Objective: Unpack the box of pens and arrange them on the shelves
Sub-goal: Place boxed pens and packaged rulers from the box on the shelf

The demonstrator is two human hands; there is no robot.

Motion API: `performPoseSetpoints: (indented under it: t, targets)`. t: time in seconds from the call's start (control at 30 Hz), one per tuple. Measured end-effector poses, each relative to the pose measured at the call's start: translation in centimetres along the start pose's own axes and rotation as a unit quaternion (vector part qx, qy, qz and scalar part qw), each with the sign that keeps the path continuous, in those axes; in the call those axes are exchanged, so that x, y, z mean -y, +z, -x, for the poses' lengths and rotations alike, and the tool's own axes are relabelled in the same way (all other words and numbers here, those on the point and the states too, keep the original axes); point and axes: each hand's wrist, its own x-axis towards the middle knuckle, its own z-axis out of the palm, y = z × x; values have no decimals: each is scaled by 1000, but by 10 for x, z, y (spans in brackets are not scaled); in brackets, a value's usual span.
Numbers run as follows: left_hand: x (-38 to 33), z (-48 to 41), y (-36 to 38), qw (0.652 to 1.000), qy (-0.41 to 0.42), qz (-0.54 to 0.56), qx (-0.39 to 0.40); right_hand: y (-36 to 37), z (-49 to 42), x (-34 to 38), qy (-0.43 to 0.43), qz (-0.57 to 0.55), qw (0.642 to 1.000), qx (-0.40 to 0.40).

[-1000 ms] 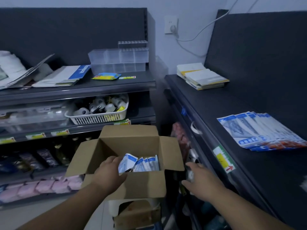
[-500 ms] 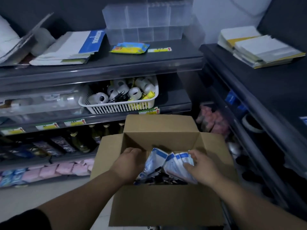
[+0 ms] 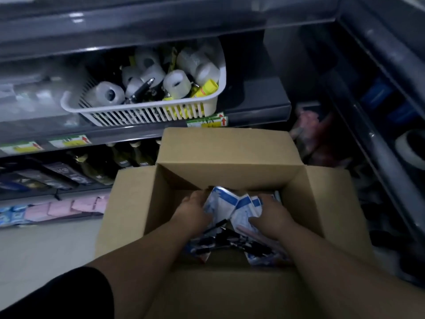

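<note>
Though fingertips are hidden, left hand [image 3: 195,212] and right hand [image 3: 272,216] — seemingly — grip pen packets [image 3: 232,204] inside the box [image 3: 230,153].

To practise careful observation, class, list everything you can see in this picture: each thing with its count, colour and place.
box: one, brown, open, centre foreground
packs: several, white and blue, inside the box
shelves: several tiers, dark grey, behind and right of the box
basket: one, white, middle tier, behind the box
rolls: several, white, in the basket
labels: three, yellow-green, on the middle tier's front edge
bottles: several, dark, tier below the basket
packets: several, pink, lowest tier, left
left hand: one, in the box, grips the packs on their left side
right hand: one, in the box, grips the packs on their right side
</note>
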Motion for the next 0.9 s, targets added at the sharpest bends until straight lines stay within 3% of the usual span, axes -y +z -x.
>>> performPoseSetpoints:
  t: [0.17, 0.33, 0.53, 0.67, 0.9]
  targets:
    - [6, -23, 18, 998, -52, 30, 12, 12, -24, -13, -23, 114, 993, 2]
    - [10, -34, 27, 998, -50, 48, 12, 12, -32, -17, -15, 235, 972, 22]
    - [10, -42, 32, 996, -65, 65, 15, 11, -31, -13, -9, 268, 963, 17]
    - [8, -40, 33, 995, -51, 80, 30, 12, -29, -10, 5, 234, 972, 35]
    - [8, -34, 38, 981, -71, 165, 68, 10, -22, 1, 25, 26, 998, 45]
